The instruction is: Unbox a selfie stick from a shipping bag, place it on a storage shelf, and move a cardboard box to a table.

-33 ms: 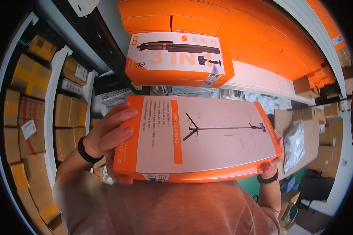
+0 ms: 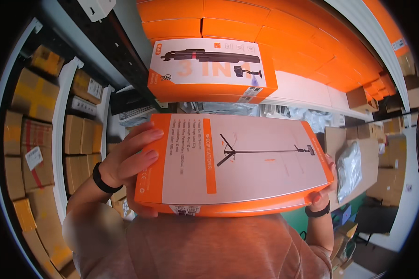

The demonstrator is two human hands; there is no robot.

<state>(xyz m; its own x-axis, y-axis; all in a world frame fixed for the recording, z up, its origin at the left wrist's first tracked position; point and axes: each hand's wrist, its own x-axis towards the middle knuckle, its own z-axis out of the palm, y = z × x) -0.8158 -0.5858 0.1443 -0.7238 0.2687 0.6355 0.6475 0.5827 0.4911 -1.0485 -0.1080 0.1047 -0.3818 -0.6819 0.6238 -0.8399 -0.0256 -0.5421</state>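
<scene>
A white and orange tripod box (image 2: pixel 260 158) is held up between my two hands in front of my chest. Its upward face carries a picture of a tripod with a long pole and printed text. My left hand (image 2: pixel 130 160) grips the left end, with fingers over the top face and part of the hand under the near edge. At the other end my right hand (image 2: pixel 325 183) closes round the right side, some of its fingers hidden by the box. Just beyond lies a similar box (image 2: pixel 205 69) on the shelf, showing a folded black stick; it is apart from my hands.
Stacked orange boxes (image 2: pixel 237 28) fill the back of the white shelf (image 2: pixel 307 93). A dark metal post (image 2: pixel 121 51) rises at the left. Brown cartons (image 2: pixel 37 93) crowd the left racks. Plastic-wrapped packages (image 2: pixel 237 108) lie below the shelf, and a plastic bag (image 2: pixel 349 169) sits on cardboard at right.
</scene>
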